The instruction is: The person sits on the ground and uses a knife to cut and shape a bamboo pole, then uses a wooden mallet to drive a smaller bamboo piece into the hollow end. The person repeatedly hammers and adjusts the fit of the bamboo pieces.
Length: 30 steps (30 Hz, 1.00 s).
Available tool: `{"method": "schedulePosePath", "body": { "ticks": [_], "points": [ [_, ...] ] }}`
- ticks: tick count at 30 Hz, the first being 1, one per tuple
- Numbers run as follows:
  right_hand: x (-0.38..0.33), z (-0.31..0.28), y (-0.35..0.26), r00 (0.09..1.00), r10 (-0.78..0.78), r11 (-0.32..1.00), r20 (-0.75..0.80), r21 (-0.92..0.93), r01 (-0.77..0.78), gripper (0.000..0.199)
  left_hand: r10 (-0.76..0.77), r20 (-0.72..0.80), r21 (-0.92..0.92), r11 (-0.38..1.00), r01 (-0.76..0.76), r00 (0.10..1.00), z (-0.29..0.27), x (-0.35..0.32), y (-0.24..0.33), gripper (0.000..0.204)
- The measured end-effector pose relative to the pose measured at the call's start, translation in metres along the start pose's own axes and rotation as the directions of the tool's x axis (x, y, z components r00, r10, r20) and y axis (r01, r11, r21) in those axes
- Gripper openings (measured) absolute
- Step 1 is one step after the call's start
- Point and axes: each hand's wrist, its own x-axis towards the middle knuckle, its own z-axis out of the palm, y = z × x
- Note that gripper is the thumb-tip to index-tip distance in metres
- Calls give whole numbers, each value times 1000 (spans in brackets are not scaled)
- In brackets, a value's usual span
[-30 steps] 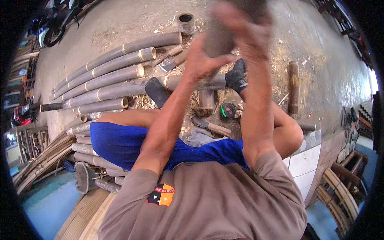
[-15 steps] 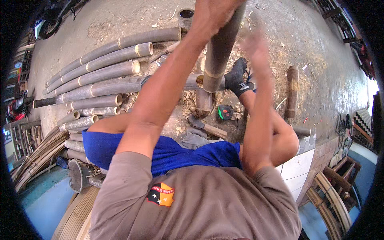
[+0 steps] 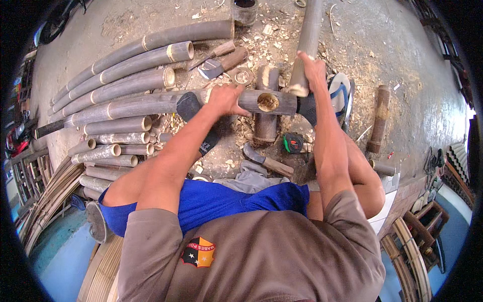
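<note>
A long bamboo pole (image 3: 146,106) lies crosswise before me, with a round hole (image 3: 268,102) cut near its right end. My left hand (image 3: 226,99) is closed round this pole just left of the hole. A short thick bamboo piece (image 3: 265,132) lies under it. In my right hand (image 3: 313,73) is a second bamboo pole (image 3: 308,32), gripped near its lower end. That pole slants away from me, and its pale cut end (image 3: 299,90) is just right of the hole, close to the crosswise pole. Whether the two poles touch I cannot tell.
Several bamboo poles (image 3: 121,83) lie at the left. Near my legs are a knife with a curved blade (image 3: 254,152) and a tape measure (image 3: 293,143). Another blade (image 3: 211,69) lies farther off, among wood chips. A sandal (image 3: 339,89) and a bamboo piece (image 3: 378,118) are at the right.
My left hand has left the second pole and now grips the crosswise one. My right hand, blurred and apart before, holds the second pole. Its end has shifted right, off the hole.
</note>
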Motion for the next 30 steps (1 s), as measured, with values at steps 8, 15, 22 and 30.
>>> {"method": "schedulePosePath", "body": {
  "ticks": [8,15,22,30],
  "points": [
    [68,30,0,979,-159,866,-125,-493,77,87,-7,18,16,1000,6,1000,0,-6,6,86],
    [29,78,-18,665,-736,539,-126,-704,463,61,-59,183,-271,956,108,981,-22,18,14,97],
    [-46,77,-19,792,-611,754,-21,-321,573,55,-334,-376,-133,942,307,864,28,83,-48,63],
    [-77,14,-48,880,-471,879,61,-57,474,59,-110,-423,-151,987,50,899,31,93,-70,57]
  ]
}}
